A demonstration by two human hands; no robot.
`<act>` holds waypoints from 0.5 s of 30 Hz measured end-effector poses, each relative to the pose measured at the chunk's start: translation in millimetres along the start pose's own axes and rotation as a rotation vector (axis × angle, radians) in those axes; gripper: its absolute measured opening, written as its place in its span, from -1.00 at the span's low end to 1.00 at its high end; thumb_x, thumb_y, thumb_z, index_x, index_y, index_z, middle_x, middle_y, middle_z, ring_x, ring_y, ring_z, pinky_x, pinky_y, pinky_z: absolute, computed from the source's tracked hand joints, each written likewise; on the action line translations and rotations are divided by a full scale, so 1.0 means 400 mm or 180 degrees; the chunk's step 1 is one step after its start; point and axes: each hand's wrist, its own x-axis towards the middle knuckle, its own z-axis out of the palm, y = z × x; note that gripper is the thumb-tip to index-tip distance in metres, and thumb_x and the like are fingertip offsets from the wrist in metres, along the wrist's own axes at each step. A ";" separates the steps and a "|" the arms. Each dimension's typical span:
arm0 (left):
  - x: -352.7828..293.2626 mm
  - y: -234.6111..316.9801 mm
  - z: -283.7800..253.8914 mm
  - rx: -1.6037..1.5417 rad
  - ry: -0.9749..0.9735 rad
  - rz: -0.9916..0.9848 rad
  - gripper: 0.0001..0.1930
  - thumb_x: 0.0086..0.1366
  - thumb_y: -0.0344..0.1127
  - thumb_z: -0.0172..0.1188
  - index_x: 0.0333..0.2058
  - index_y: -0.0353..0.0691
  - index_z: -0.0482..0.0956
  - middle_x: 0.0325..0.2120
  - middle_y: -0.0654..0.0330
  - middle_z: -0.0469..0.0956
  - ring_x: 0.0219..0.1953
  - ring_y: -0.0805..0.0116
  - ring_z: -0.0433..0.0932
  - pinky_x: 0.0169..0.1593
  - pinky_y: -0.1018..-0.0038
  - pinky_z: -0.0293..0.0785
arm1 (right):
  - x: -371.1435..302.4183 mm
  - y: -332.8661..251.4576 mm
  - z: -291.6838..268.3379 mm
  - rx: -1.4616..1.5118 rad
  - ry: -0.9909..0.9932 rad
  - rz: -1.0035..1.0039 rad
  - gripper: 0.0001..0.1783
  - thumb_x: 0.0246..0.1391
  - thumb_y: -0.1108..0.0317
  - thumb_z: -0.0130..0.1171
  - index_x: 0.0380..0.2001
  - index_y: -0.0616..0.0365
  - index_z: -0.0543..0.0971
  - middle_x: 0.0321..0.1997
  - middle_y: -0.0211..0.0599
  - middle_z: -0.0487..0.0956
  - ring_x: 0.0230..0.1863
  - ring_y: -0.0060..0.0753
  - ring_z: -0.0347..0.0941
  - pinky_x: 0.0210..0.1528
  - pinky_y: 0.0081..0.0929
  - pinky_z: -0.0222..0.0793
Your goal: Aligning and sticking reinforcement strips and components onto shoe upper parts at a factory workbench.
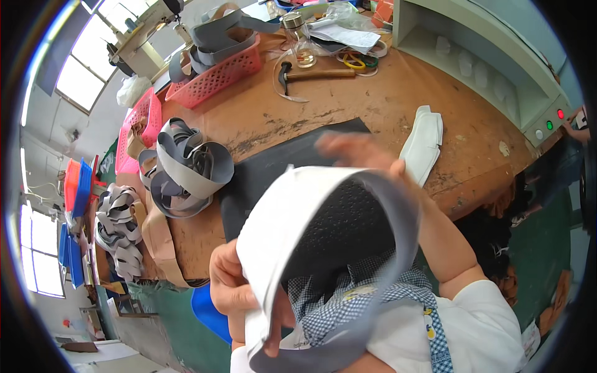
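In the head view, a looped white-and-grey band (280, 211), above a black mat (249, 186), was pinched by the left hand (231, 283); the right hand (365, 150) was blurred, its grip indeterminable. The loop was best kept untwisted. A pink basket (217, 82) was carried by the scuffed tabletop (476, 140); windows (81, 71) were seen beyond.

Loop (273, 224) nearest, before mat (267, 166) on tabletop (385, 93); strip heap (180, 166) left of mat, stacked pieces (423, 146) right; hammer (326, 74) behind mat, jar (304, 55) just beyond hammer; basket (217, 79) back left, more strips (224, 46) in it; machine (460, 31) back right
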 end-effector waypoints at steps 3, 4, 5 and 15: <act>0.020 -0.005 -0.006 0.0424 0.0267 0.0133 -0.54 0.02 -0.51 0.30 -0.11 -0.70 0.45 -0.49 -0.37 0.60 -0.76 0.07 0.58 -0.80 0.39 0.51 | -0.052 0.011 0.058 0.2149 -0.1766 0.0750 0.15 0.01 -0.58 0.02 0.22 0.37 0.38 0.17 0.26 0.48 0.14 0.00 0.49 0.00 -0.22 0.49; 0.027 -0.006 -0.047 0.0894 0.0168 0.0149 -0.60 0.07 -0.54 0.28 -0.12 -0.66 0.46 -0.50 -0.37 0.60 -0.77 0.05 0.57 -0.81 0.39 0.50 | -0.069 0.022 0.054 0.2464 -0.2195 0.0600 0.12 0.03 -0.55 0.06 0.15 0.43 0.44 0.07 0.32 0.54 0.03 0.03 0.55 -0.11 -0.23 0.54; 0.039 -0.011 -0.040 0.1168 0.0544 0.0189 -0.61 0.11 -0.54 0.27 -0.08 -0.62 0.48 -0.46 -0.37 0.61 -0.77 0.05 0.57 -0.80 0.40 0.51 | -0.086 0.032 0.057 0.2606 -0.1974 0.0566 -0.01 0.09 -0.43 0.11 0.05 0.46 0.50 -0.04 0.33 0.58 -0.10 0.00 0.59 -0.22 -0.28 0.54; 0.108 0.057 -0.250 0.6148 0.1141 0.3345 -0.33 -0.03 -0.72 -0.06 0.18 -0.38 0.35 0.25 -0.23 0.35 0.31 -0.18 0.34 0.34 0.15 0.32 | 0.085 0.100 -0.112 -0.2986 0.1099 0.0922 -0.56 0.30 0.55 -0.21 0.18 0.32 0.46 -0.45 -0.19 0.63 -0.77 -0.48 0.45 -0.74 -0.62 0.33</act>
